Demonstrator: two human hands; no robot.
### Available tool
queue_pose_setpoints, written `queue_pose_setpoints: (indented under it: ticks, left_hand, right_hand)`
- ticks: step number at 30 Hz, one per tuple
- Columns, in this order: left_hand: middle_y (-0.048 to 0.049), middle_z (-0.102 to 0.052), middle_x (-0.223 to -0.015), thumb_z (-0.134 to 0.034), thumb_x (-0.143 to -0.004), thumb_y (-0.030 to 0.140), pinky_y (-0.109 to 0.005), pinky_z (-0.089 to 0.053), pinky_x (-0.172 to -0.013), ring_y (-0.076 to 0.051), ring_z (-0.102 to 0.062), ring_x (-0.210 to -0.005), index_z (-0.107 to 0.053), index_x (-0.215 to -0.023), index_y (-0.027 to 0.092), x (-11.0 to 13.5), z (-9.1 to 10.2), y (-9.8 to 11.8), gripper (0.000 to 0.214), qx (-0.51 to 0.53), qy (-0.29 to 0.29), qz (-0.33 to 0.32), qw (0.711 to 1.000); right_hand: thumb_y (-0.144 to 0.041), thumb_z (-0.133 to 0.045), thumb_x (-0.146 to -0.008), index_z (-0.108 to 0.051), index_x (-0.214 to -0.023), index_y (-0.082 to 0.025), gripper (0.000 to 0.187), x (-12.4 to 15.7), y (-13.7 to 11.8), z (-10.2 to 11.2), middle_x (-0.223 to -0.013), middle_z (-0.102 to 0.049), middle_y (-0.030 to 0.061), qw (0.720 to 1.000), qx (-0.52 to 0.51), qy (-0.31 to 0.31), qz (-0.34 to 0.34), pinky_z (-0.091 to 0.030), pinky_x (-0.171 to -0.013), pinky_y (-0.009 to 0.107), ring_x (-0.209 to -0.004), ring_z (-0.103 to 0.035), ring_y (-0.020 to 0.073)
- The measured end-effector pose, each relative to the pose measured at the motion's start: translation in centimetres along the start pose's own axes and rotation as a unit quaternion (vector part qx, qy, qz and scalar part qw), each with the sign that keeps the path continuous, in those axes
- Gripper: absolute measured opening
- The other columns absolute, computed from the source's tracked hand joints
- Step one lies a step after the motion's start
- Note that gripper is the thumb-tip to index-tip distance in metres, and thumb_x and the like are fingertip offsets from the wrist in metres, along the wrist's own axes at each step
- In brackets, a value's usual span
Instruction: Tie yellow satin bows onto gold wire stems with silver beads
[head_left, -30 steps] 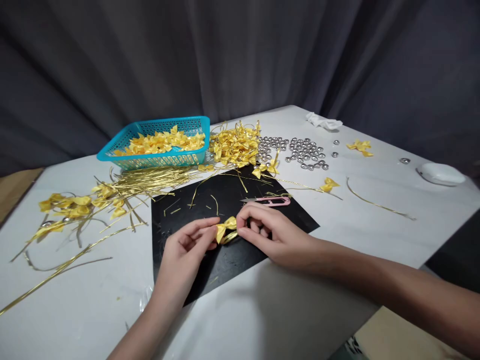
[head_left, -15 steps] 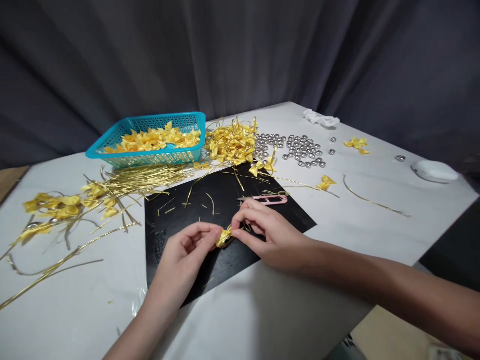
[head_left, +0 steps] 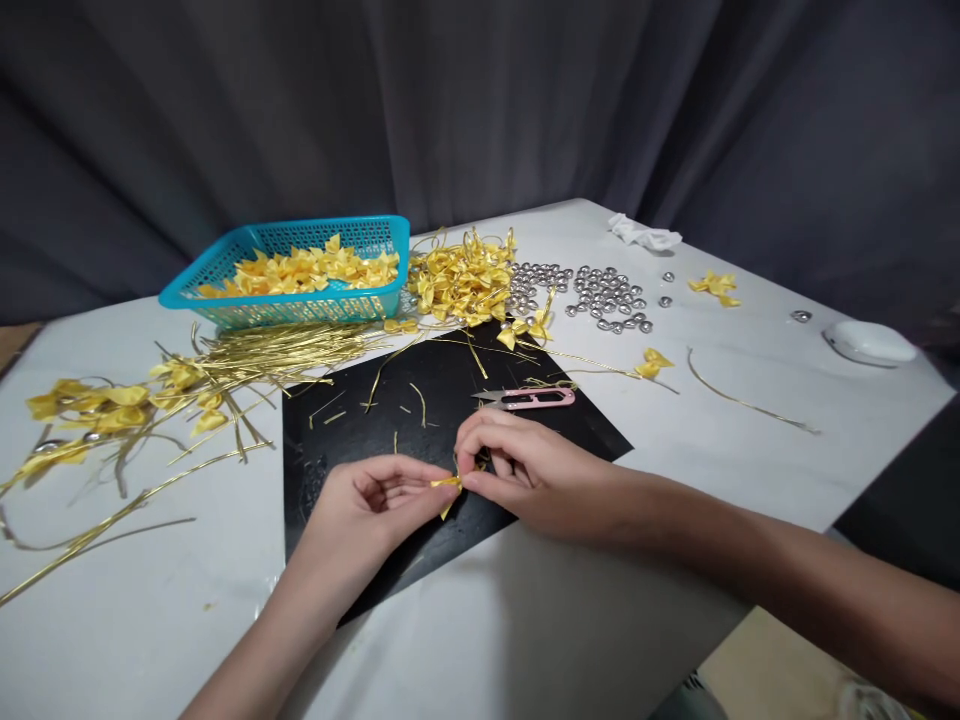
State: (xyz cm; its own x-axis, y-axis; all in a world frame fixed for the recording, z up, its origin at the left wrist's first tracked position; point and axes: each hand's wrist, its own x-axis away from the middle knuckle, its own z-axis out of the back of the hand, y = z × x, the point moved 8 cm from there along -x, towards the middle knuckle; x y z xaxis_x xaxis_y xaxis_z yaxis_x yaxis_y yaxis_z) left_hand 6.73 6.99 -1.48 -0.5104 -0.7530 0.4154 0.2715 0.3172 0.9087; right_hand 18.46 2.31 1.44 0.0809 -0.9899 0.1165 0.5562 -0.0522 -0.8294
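Note:
Over the black mat (head_left: 352, 555), my left hand (head_left: 379, 500) pinches a small yellow ribbon bow (head_left: 448, 484) between thumb and fingertips. My right hand (head_left: 525, 465) is closed at the bow's right side, its thumb and forefinger meeting there. A bit of gold cord shows by the right fingertips, but the fingers hide most of it. Just beyond my right hand lie pink-handled thread snips (head_left: 536, 398), blades pointing left. Short gold cord scraps (head_left: 422, 405) are scattered on the mat.
A turquoise basket (head_left: 300, 312) of yellow bows stands at the back left, beside a bow pile (head_left: 465, 280). Silver beads (head_left: 607, 297) lie right of that. Gold cords (head_left: 292, 350) are bundled before the basket. A white dish (head_left: 870, 343) sits far right.
The yellow bow has turned between my fingers, one ribbon tip now pointing down. My left hand has moved slightly right and my fingertips are closer together. The view has shifted a little.

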Motion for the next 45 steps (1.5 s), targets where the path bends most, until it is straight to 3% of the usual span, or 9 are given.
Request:
queue_pose_setpoints:
  ticks: [3, 5, 10, 16, 22, 34, 39, 45]
  left_hand:
    - [0.0016, -0.069, -0.058, -0.077, -0.058, 0.021, -0.014, -0.045, -0.056, -0.007, -0.059, -0.055, -0.069, -0.061, 0.016, 0.2, -0.2, 0.1, 0.009, 0.001, -0.016, 0.005, 1.000]
    - [0.0017, -0.068, -0.056, -0.077, -0.058, 0.021, -0.014, -0.044, -0.056, -0.007, -0.058, -0.054, -0.068, -0.059, 0.015, 0.3, -0.3, 0.2, 0.011, 0.002, -0.027, 0.014, 1.000]
    - [0.0013, -0.066, -0.058, -0.076, -0.061, 0.026, -0.015, -0.040, -0.056, -0.007, -0.055, -0.055, -0.065, -0.063, 0.014, 0.2, -0.8, 0.2, 0.016, -0.049, -0.071, 0.035, 0.996]
    - [0.0020, -0.055, -0.058, -0.066, -0.070, 0.038, -0.018, -0.036, -0.054, -0.009, -0.046, -0.057, -0.060, -0.064, 0.014, -0.3, -0.9, 0.5, 0.026, -0.147, -0.109, -0.023, 0.983]
    - [0.0007, -0.056, -0.067, -0.061, -0.076, 0.042, -0.020, -0.036, -0.058, -0.012, -0.047, -0.065, -0.062, -0.074, 0.016, 0.3, -1.3, 0.1, 0.026, -0.182, -0.166, -0.023, 0.969]
    - [-0.0003, -0.058, -0.062, -0.065, -0.069, 0.040, -0.020, -0.033, -0.052, -0.012, -0.048, -0.058, -0.066, -0.067, 0.016, 0.0, -0.6, 0.0, 0.025, -0.164, -0.106, -0.002, 0.981]
    - [0.0004, -0.058, -0.062, -0.066, -0.070, 0.039, -0.019, -0.032, -0.050, -0.011, -0.048, -0.056, -0.066, -0.068, 0.016, 0.1, -0.8, -0.4, 0.024, -0.144, -0.104, -0.006, 0.984]
    - [0.0019, -0.055, -0.058, -0.070, -0.065, 0.040, -0.018, -0.030, -0.047, -0.009, -0.045, -0.051, -0.062, -0.066, 0.014, 0.0, -0.7, -0.9, 0.026, -0.136, -0.057, -0.003, 0.989]
  right_hand:
    - [-0.023, -0.049, -0.084, -0.056, -0.085, -0.016, 0.010, 0.2, 0.7, -0.5, -0.064, -0.046, -0.0041, 0.995, -0.027, -0.057, -0.073, -0.030, -0.046, 0.018, -0.049, -0.037, 0.0054]
    - [-0.023, -0.050, -0.083, -0.057, -0.085, -0.016, 0.010, 0.3, 1.0, -0.6, -0.057, -0.044, -0.0057, 0.992, -0.041, -0.064, -0.099, -0.029, -0.045, 0.017, -0.049, -0.037, 0.0058]
    - [-0.015, -0.051, -0.079, -0.057, -0.079, -0.014, 0.006, 0.2, 0.2, -0.4, -0.075, -0.053, -0.0016, 0.999, -0.026, -0.027, -0.035, -0.033, -0.049, 0.015, -0.057, -0.042, 0.0042]
    - [-0.011, -0.049, -0.081, -0.056, -0.078, -0.013, 0.008, 0.4, -0.8, -0.2, -0.076, -0.053, -0.0002, 0.999, 0.001, -0.010, 0.038, -0.033, -0.050, 0.014, -0.062, -0.045, 0.0051]
    - [-0.011, -0.049, -0.082, -0.056, -0.079, -0.012, 0.008, 0.5, -1.1, -0.2, -0.076, -0.055, 0.0003, 0.999, 0.006, -0.002, 0.052, -0.034, -0.050, 0.014, -0.062, -0.046, 0.0051]
    - [-0.010, -0.050, -0.080, -0.059, -0.080, -0.013, 0.009, 0.5, -1.0, -0.3, -0.080, -0.059, 0.0024, 0.998, 0.023, -0.029, 0.053, -0.036, -0.050, 0.014, -0.067, -0.049, 0.0070]
    - [-0.010, -0.051, -0.079, -0.059, -0.079, -0.013, 0.009, 0.4, -0.8, -0.3, -0.080, -0.060, 0.0025, 0.999, 0.021, -0.019, 0.045, -0.037, -0.051, 0.015, -0.066, -0.049, 0.0071]
    - [-0.010, -0.050, -0.079, -0.059, -0.078, -0.013, 0.009, 0.5, -0.9, -0.1, -0.081, -0.060, 0.0028, 0.999, 0.030, -0.014, 0.041, -0.036, -0.051, 0.015, -0.067, -0.050, 0.0076]
